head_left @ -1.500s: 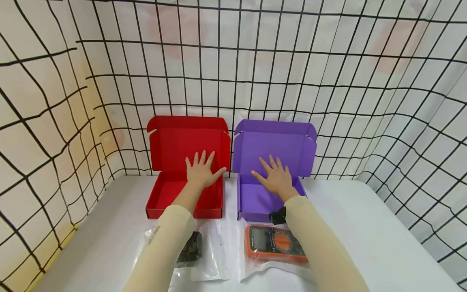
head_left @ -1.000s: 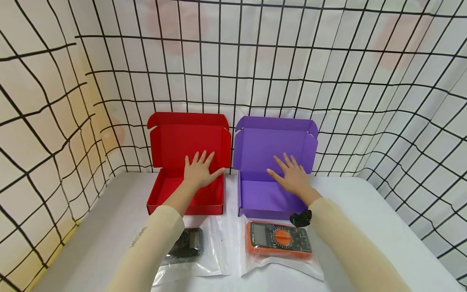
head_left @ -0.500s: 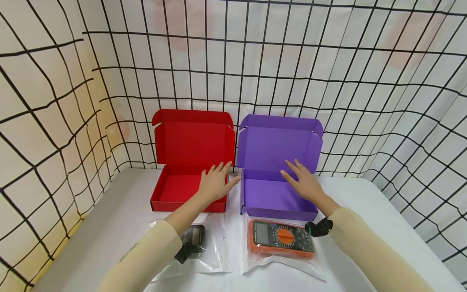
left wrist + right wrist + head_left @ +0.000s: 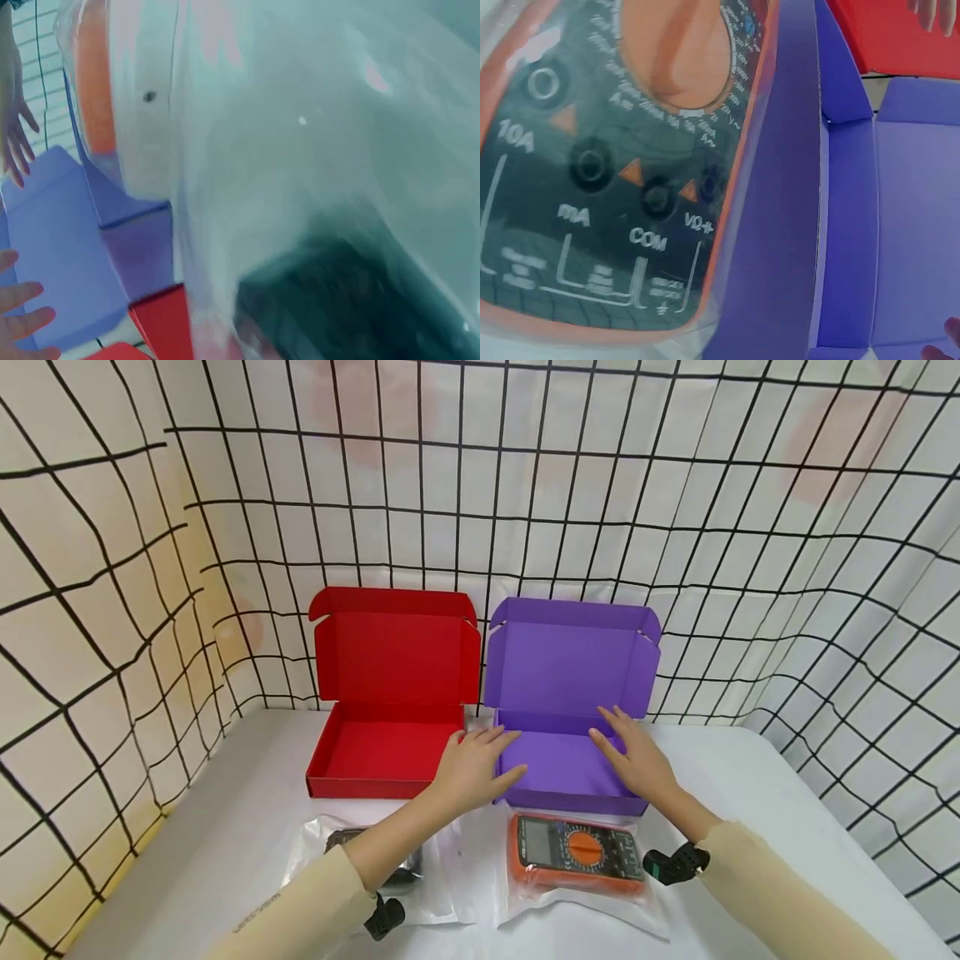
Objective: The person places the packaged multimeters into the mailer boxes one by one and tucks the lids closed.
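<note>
The fingers of the left hand [image 4: 472, 770] are loosely spread, holding nothing, above the front left part of the purple box [image 4: 551, 758]; those of the right hand [image 4: 639, 762] are likewise free, over its right side. Whether either touches the cardboard cannot be told. Just in front of this lid-up box, an orange-and-black multimeter [image 4: 573, 852] lies bagged in clear plastic on the desk [image 4: 750, 785]. To the left stands the open red box [image 4: 386, 750], before it a bagged dark object [image 4: 407, 870], partly hidden by the left arm. Behind both boxes rises a black grid [image 4: 495, 516].
</note>
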Demonstrator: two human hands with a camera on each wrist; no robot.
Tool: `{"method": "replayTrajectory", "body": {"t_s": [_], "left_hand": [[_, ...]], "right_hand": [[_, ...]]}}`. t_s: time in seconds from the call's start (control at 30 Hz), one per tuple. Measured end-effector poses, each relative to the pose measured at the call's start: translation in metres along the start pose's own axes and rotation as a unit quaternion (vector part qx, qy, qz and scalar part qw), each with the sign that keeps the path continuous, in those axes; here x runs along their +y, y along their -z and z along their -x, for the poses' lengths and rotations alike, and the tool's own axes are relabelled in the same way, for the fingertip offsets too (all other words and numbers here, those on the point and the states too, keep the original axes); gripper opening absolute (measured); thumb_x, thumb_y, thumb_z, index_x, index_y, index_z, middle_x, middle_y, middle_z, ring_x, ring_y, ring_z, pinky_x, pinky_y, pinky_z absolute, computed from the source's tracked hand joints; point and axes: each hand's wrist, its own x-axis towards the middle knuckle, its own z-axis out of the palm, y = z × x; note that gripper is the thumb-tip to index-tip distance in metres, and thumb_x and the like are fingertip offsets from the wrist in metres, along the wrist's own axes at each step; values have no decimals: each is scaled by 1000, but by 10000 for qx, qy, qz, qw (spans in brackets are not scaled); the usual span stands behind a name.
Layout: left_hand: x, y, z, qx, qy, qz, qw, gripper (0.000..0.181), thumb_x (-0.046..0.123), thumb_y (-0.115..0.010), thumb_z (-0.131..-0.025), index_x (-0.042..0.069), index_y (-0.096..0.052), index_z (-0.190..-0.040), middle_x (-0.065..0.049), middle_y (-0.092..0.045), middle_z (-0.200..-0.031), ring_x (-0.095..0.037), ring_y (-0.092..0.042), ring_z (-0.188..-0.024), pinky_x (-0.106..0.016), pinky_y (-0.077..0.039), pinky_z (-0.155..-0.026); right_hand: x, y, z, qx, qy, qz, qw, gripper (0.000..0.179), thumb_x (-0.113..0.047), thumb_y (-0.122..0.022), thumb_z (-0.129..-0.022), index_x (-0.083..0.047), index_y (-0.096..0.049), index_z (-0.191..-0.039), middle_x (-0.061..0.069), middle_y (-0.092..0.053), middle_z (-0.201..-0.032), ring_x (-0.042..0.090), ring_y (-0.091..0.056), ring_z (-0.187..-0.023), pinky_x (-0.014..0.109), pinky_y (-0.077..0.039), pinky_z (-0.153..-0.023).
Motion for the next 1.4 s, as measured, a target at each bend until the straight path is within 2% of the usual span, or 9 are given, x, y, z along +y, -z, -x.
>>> {"method": "replayTrajectory", "body": {"t_s": [0.17, 0.33, 0.57, 0.73, 0.83, 0.93, 1.07, 1.23, 1.4], "left_hand": [[12, 2, 3, 72, -288, -58, 9995, 45, 46, -57, -85, 26, -58, -125, -1, -59, -125, -25, -53, -115, -54, -36, -97], [22, -3, 7, -126, -444, -184, 9988, 44, 48, -60, -83, 28, -61, -122, 5, -62, -121, -20, -55, -113, -51, -38, -96], [35, -8, 10, -628, -809, 51, 9947, 48, 53, -64, -79, 27, -62, -120, 10, -63, -117, -13, -59, -107, -42, -47, -83], [40, -19, 12, -1214, -862, 121, 9888, 56, 58, -67, -73, 32, -60, -122, 13, -62, -117, -9, -59, -106, -35, -49, -73], [44, -27, 13, -1534, -895, 254, 9838, 62, 61, -69, -68, 34, -59, -122, 15, -63, -114, -9, -60, -102, -29, -47, -64], [47, -35, 15, -1741, -915, 341, 9799, 66, 63, -71, -64, 36, -59, -122, 17, -64, -112, -7, -61, -99, -28, -45, -61], [54, -40, 17, -1905, -985, 99, 9767, 73, 65, -74, -59, 37, -56, -125, 18, -64, -109, -5, -60, -93, -29, -44, -62], [62, -42, 19, -1961, -1127, -560, 9725, 81, 65, -76, -55, 34, -54, -127, 16, -65, -102, -7, -59, -86, -27, -40, -59], [65, -42, 17, -1950, -1156, -721, 9713, 76, 64, -78, -53, 32, -58, -120, 14, -64, -90, -6, -57, -77, -25, -39, -55]], "right_hand": [[12, 2, 14, 589, 79, -238, 9980, 49, -30, -52, -94, 0, -47, -133, 28, -39, -138, 46, -36, -125, 60, -30, -99], [26, -1, 25, 933, 238, -538, 9939, 43, -16, -58, -89, 6, -51, -126, 28, -49, -128, 45, -45, -118, 57, -42, -89], [32, -4, 29, 633, -445, -583, 9953, 48, -18, -55, -91, 9, -46, -130, 30, -50, -126, 45, -54, -107, 51, -48, -83], [31, -5, 31, 480, -1026, -626, 9916, 45, -13, -51, -91, 13, -46, -127, 31, -54, -119, 42, -60, -100, 47, -50, -82], [34, -6, 31, 460, -1222, -604, 9896, 44, -8, -49, -89, 14, -45, -126, 31, -54, -119, 41, -61, -98, 46, -50, -81], [39, -7, 31, 402, -1363, -525, 9885, 43, -5, -47, -86, 14, -47, -125, 30, -56, -116, 40, -61, -98, 45, -51, -79], [44, -9, 32, 267, -1453, -463, 9879, 39, -4, -47, -85, 13, -53, -120, 28, -62, -107, 40, -62, -95, 43, -52, -74], [47, -8, 32, 195, -1313, -378, 9904, 37, -4, -49, -85, 13, -55, -117, 28, -64, -102, 39, -63, -92, 44, -51, -75], [48, -5, 31, -57, -1170, -420, 9922, 38, -4, -53, -85, 15, -53, -117, 29, -63, -102, 40, -63, -92, 44, -52, -75]]}}
